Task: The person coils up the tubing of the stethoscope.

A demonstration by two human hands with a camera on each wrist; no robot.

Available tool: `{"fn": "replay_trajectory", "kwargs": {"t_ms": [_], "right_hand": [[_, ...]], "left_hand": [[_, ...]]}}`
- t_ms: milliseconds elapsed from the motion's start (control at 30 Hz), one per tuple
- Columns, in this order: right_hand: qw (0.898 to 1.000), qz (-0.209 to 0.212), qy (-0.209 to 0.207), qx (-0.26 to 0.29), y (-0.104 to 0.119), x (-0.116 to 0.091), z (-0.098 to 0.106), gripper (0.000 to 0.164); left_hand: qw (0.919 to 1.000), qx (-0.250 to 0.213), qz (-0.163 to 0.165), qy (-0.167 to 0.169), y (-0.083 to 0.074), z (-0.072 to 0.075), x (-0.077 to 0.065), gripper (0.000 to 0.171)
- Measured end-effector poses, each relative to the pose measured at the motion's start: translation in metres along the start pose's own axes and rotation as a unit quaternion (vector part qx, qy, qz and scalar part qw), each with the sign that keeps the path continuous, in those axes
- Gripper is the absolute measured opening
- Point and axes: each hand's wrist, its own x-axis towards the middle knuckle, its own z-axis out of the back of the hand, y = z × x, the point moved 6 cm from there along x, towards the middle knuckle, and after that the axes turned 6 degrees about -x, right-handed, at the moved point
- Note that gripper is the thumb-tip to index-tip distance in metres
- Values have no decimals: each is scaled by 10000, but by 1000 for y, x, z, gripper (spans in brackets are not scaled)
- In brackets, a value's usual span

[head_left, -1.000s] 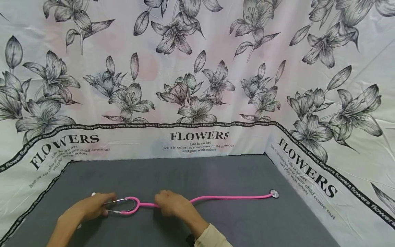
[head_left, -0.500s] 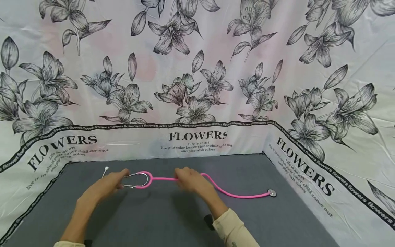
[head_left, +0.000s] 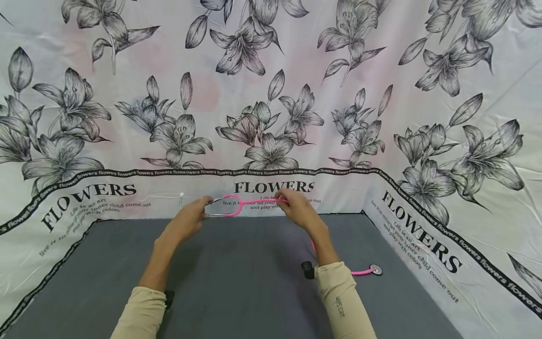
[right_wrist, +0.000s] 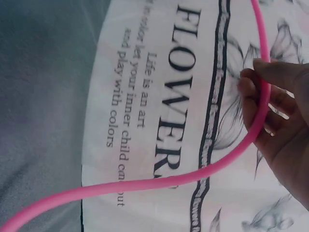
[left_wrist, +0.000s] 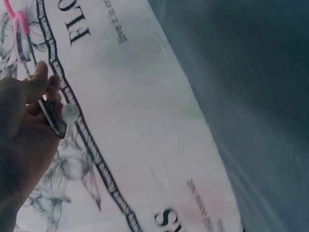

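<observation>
A pink stethoscope is stretched between both hands, its upper part raised off the grey table. My left hand grips the metal ear tubes; a white ear tip sticks out beside the fingers in the left wrist view. Just below the fork, my right hand pinches the pink tube, which hangs in a curve from the fingers in the right wrist view. The round metal chest piece lies on the table at the right, and the right forearm hides part of the tube leading to it.
The grey table top spreads under the arms. A white cloth printed with flowers and lettering hangs behind it and along both sides, close behind the raised hands.
Both hands have risen and moved away from the body and to the right, carrying the ear tubes and upper tube off the table. The chest piece has stayed on the table.
</observation>
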Motion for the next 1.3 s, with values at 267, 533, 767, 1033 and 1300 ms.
{"fn": "replay_trajectory", "kwargs": {"t_ms": [267,533,767,1033,1300], "right_hand": [[9897,371,-1366,-218,-32,7,-6,11],[9680,635,-2369,-524,-46,-16,-5,16],[9758,293,-2163,-96,-48,-14,12,16],[9759,623,-2081,189,-39,-22,38,16],[9760,638,-2077,104,-30,-28,43,18]], "left_hand": [[9939,163,-497,-968,2,-15,32,42],[9919,-189,-549,-1133,-1,-35,31,45],[9890,63,-506,-1391,-18,-15,31,43],[9910,441,-238,-1245,-26,-10,27,39],[9933,408,38,-1080,-28,-12,22,30]]}}
